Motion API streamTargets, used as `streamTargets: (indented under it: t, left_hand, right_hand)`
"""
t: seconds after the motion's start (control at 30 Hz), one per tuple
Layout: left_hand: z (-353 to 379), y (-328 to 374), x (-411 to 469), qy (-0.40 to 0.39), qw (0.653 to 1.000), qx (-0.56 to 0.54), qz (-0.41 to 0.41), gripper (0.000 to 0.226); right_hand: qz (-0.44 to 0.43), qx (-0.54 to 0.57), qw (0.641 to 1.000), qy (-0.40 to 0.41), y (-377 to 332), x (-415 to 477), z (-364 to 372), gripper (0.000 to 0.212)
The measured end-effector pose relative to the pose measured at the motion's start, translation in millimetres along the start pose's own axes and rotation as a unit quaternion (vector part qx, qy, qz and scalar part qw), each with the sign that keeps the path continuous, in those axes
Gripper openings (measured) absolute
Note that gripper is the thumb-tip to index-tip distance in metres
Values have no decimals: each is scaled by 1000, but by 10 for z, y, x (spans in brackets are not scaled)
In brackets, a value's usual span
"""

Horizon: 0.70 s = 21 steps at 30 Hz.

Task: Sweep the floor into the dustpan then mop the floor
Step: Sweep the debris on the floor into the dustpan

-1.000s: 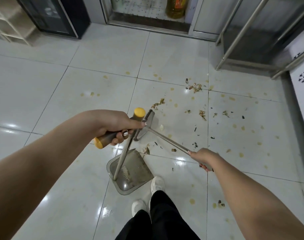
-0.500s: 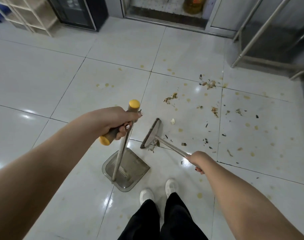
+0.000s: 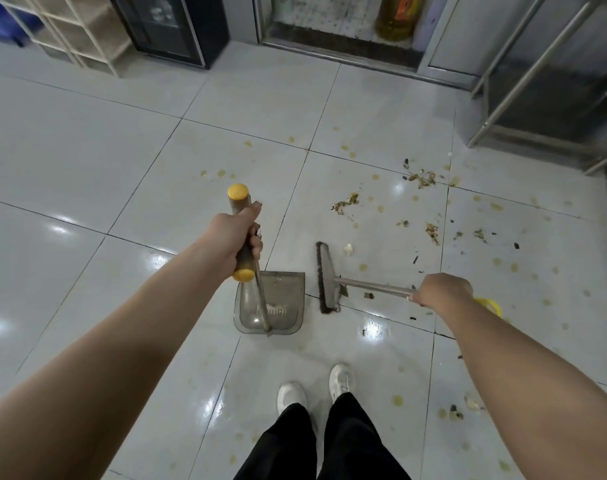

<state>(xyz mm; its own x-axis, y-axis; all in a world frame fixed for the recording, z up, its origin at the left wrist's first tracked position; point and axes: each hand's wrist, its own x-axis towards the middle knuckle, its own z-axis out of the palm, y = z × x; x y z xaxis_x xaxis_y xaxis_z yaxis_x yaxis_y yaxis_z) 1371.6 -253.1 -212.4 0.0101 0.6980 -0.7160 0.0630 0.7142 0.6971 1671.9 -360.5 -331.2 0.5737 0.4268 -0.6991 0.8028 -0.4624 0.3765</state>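
Both hands clamped: left hand on dustpan handle, right hand on broom, scraps far right.

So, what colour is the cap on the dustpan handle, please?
Yellow; the cap on the dustpan handle shows best in the head view.

Grey dustpan flat on floor; broom head just beside.

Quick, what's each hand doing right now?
Left hand: closed around the dustpan handle.
Right hand: closed around the broom handle.
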Motion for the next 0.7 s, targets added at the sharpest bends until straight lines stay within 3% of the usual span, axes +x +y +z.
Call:
streamTargets:
  t: [0.2,0.4,0.6,0.7]
  left_hand:
    - [241,71,63,-57,975,-213,-5,31]
    - [571,113,112,-149,901,-406,-26,41]
    - [1197,326,214,-202,884,-419,-33,26]
    - [1408,446,337,-163,887,-431,-26,28]
  right_hand:
    - [-41,18,999,-26,-21,91,-44,41]
    - [-65,9,997,-31,31,357,-109,42]
    - [-101,-32,993,-51,55,694,-352,46]
    - [-108,-55,991,-61,43,847,-398,45]
